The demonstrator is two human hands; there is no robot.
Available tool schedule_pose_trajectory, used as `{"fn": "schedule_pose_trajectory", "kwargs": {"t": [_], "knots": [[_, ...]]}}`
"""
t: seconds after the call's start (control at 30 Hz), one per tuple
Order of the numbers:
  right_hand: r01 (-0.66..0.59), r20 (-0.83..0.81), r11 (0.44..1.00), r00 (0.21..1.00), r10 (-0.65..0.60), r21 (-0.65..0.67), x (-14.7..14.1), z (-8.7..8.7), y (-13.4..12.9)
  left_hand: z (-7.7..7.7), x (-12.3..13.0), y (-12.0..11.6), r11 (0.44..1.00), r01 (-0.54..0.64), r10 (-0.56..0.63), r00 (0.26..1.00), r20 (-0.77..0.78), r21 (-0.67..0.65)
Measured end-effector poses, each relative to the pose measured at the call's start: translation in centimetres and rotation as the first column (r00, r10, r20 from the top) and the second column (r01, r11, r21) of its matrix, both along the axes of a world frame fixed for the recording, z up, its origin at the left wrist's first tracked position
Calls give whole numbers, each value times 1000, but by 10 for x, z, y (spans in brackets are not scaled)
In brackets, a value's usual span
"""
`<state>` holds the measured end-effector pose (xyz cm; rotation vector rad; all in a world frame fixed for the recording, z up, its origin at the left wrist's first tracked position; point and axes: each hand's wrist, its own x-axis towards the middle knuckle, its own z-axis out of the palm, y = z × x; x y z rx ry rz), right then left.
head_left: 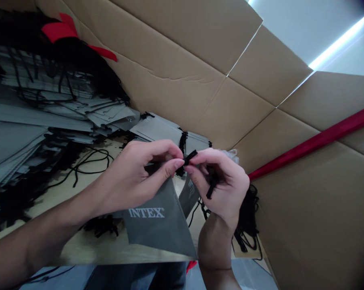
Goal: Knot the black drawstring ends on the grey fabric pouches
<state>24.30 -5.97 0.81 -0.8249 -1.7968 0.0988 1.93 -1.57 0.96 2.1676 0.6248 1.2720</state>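
My left hand (145, 173) pinches the top corner of a grey pouch (160, 231) with white INTEX lettering, where a black drawcord (190, 156) comes out. Close against it, the thumb and forefinger of my right hand (221, 177) are closed on that cord. A black cord end (211, 191) hangs by the right palm. The fingertips of both hands nearly touch, hiding part of the cord and the pouch's top edge. Behind the pouch, a second grey lettered piece (189, 197) hangs; I cannot tell whether it belongs to the same pouch.
Piles of grey pouches (27, 112) with black cords fill the left side. More pouches (157, 128) lie at the back of the table (103, 257). A bundle of black cords (248, 221) lies at right. Cardboard walls (175, 64) and a red strap (315, 139) bound the space.
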Motion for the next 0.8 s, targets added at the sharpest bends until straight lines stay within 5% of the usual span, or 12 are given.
{"fn": "schedule_pose_trajectory", "kwargs": {"t": [0.3,0.63,0.8], "knots": [[-15,21,997,1000,14,78,-3,-3,5,0,0,1,996,-27,26,1000,9,84],[-27,16,989,1000,25,145,-4,1,5,-1,1,2,992,117,-118,993,9,56],[31,46,985,998,-39,168,-6,1,2,-10,5,4,981,57,-57,998,-1,184]]}}
